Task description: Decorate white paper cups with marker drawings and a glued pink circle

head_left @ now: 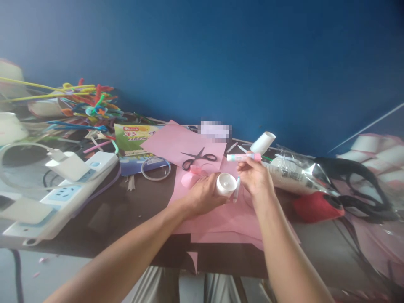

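My left hand (205,193) is wrapped round a white paper cup (226,183), one round end of which faces up toward me. In my right hand (255,176), a slim pink-and-white glue stick (243,157) is pinched, lying nearly level above the fingers. Just below those fingers is a thin white pen-like stick (236,191); whether they touch it I cannot tell. Beside my left knuckles are a small pink cap-like piece (196,169) and a rounded pink paper piece (188,181). Pink paper sheets (217,225) lie under both hands. Black scissors (198,157) rest open on another pink sheet (183,141).
A white power strip (66,195) with plugs lies left, near colourful pipe cleaners (94,101) and a rainbow paper pack (131,145). A tape ring (155,168) sits nearby. Rightward are a tilted cup (263,143), bagged cups (290,176) and a red object (318,207).
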`<act>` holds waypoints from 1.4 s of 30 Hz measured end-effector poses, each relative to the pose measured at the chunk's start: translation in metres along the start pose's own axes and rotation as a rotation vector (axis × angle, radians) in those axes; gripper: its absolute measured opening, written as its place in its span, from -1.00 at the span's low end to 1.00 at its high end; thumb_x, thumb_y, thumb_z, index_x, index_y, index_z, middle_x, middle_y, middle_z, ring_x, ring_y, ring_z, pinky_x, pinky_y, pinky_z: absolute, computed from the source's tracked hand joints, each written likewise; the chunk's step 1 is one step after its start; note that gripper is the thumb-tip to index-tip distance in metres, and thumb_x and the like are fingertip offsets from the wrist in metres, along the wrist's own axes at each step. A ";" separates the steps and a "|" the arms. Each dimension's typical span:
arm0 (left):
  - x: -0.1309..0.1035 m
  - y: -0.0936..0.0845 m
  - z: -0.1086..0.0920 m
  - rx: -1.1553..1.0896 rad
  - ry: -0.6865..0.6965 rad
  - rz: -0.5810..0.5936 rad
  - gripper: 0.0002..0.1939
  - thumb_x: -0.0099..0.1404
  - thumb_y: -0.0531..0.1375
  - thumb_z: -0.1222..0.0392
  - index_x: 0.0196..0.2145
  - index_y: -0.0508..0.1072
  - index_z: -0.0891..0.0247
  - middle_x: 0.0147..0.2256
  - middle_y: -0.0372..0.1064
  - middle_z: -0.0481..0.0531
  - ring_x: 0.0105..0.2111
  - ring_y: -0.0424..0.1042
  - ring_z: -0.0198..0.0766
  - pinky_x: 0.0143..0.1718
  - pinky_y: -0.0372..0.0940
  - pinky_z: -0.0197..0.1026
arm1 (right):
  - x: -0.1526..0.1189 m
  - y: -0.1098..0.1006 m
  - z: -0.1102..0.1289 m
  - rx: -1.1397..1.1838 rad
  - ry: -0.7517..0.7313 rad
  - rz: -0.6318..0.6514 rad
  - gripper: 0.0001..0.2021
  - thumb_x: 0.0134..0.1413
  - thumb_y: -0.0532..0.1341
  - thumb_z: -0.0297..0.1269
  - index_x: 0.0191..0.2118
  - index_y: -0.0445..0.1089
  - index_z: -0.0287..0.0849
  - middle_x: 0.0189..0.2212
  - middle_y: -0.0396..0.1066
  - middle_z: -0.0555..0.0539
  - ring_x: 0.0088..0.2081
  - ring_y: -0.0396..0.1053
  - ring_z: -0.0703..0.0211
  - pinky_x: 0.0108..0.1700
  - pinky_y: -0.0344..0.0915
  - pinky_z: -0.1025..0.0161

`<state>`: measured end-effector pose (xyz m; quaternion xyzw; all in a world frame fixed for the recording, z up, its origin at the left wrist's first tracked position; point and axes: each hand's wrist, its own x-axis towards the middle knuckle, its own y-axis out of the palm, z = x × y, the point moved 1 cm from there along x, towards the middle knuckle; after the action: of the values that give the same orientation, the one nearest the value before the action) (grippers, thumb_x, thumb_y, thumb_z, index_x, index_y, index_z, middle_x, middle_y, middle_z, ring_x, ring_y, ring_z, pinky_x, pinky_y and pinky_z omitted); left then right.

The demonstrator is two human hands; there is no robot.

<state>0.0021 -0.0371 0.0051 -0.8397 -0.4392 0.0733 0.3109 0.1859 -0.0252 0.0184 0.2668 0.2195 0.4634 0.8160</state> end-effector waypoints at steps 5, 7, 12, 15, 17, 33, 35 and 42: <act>0.000 0.001 -0.003 0.040 -0.022 -0.011 -0.52 0.06 0.22 0.05 -0.10 0.22 0.25 -0.29 0.43 0.11 -0.31 0.42 -0.05 -0.34 0.31 -0.02 | 0.002 0.000 -0.003 0.046 0.027 -0.110 -0.87 -0.10 0.17 -0.51 -0.35 0.31 -0.21 -0.47 0.44 -0.08 -0.40 0.47 0.20 -0.32 0.48 0.21; 0.001 0.001 0.000 0.043 -0.012 -0.014 -0.52 0.06 0.22 0.02 -0.11 0.23 0.25 -0.27 0.43 0.12 -0.30 0.42 -0.04 -0.34 0.31 -0.03 | 0.003 -0.001 -0.003 0.063 0.057 -0.119 -0.88 -0.05 0.12 -0.51 -0.33 0.32 -0.22 -0.43 0.46 -0.11 -0.36 0.48 0.18 -0.28 0.49 0.20; 0.002 0.003 0.007 0.036 0.035 -0.011 -0.48 0.06 0.24 -0.03 -0.09 0.24 0.25 -0.23 0.42 0.14 -0.29 0.42 -0.02 -0.34 0.31 -0.03 | 0.006 -0.005 -0.006 0.122 0.206 -0.111 -0.86 0.19 0.05 -0.32 -0.26 0.33 -0.21 -0.44 0.45 -0.06 -0.37 0.47 0.24 -0.35 0.48 0.26; 0.001 0.002 0.009 0.006 0.075 -0.013 -0.47 0.07 0.25 -0.02 -0.05 0.25 0.23 -0.21 0.41 0.11 -0.26 0.42 -0.05 -0.30 0.32 -0.04 | 0.004 -0.004 -0.008 0.200 0.247 -0.006 -0.73 0.26 -0.01 -0.14 -0.24 0.34 -0.19 -0.47 0.42 -0.01 -0.47 0.41 0.30 -0.44 0.43 0.30; 0.000 0.000 0.009 -0.005 0.086 -0.011 -0.46 0.09 0.24 -0.03 -0.03 0.25 0.23 -0.20 0.41 0.11 -0.25 0.43 -0.05 -0.29 0.33 -0.05 | 0.002 -0.002 -0.009 0.272 0.244 0.097 -0.72 0.28 -0.02 -0.14 -0.23 0.35 -0.18 -0.44 0.43 -0.01 -0.47 0.39 0.33 -0.40 0.43 0.31; 0.002 0.003 0.015 0.021 0.136 0.002 -0.41 0.10 0.21 -0.10 -0.01 0.23 0.29 -0.16 0.42 0.20 -0.20 0.42 0.02 -0.26 0.30 -0.03 | -0.018 0.009 -0.006 0.243 0.223 0.380 -0.80 0.24 0.03 -0.21 -0.16 0.33 -0.14 -0.37 0.36 0.00 -0.45 0.31 0.33 -0.37 0.38 0.30; 0.001 0.003 0.016 0.018 0.140 -0.002 -0.41 0.11 0.20 -0.11 -0.01 0.24 0.29 -0.15 0.41 0.21 -0.18 0.42 0.02 -0.24 0.30 -0.02 | -0.015 0.006 -0.008 0.277 0.241 0.334 -0.75 0.28 -0.03 -0.17 -0.18 0.33 -0.13 -0.47 0.32 0.04 -0.50 0.28 0.34 -0.41 0.35 0.32; 0.000 -0.002 0.006 0.043 0.097 0.004 -0.53 0.09 0.20 -0.03 -0.10 0.27 0.26 -0.22 0.43 0.19 -0.25 0.43 0.00 -0.27 0.31 0.01 | -0.013 0.004 0.001 0.071 0.166 0.290 -0.84 0.08 0.18 -0.25 -0.20 0.37 -0.12 -0.34 0.43 0.00 -0.30 0.39 0.24 -0.25 0.36 0.21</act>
<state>-0.0015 -0.0338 0.0015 -0.8363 -0.4202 0.0424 0.3495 0.1778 -0.0348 0.0237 0.2851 0.2617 0.5888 0.7096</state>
